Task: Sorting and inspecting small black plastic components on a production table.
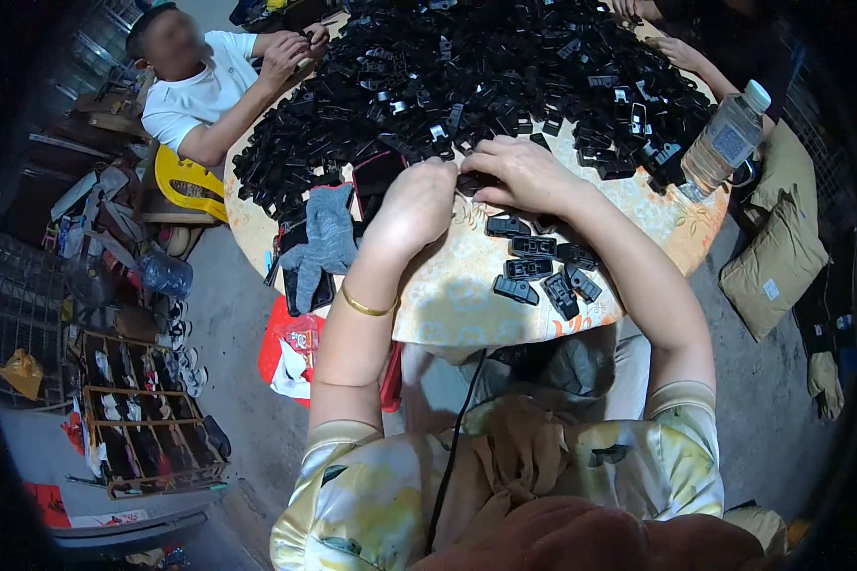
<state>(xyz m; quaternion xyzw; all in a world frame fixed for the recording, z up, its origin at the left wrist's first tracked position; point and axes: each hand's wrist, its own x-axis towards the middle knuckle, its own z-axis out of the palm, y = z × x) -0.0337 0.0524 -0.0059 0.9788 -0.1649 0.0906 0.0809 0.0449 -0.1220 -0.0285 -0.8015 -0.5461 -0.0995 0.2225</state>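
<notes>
My left hand [423, 198] is closed at the near edge of a big heap of black plastic parts [428, 90], its fingertips turned away from view. Beside it, my right hand [522, 175] curls its fingers down over a small black plastic part [470, 183], which is mostly hidden between the two hands. Several similar black clip-like parts [533, 249] lie loose on the patterned round table [462, 305], just below my right hand. A dark phone with a reddish edge [379, 175] lies next to my left hand, with a grey knitted glove [324, 244] left of it.
A clear plastic bottle [726, 143] stands at the table's right edge. Across on the left sits a person in a white shirt [200, 90], hands at the heap; another person's hand [678, 53] shows far right. A red bag [290, 347] hangs low left.
</notes>
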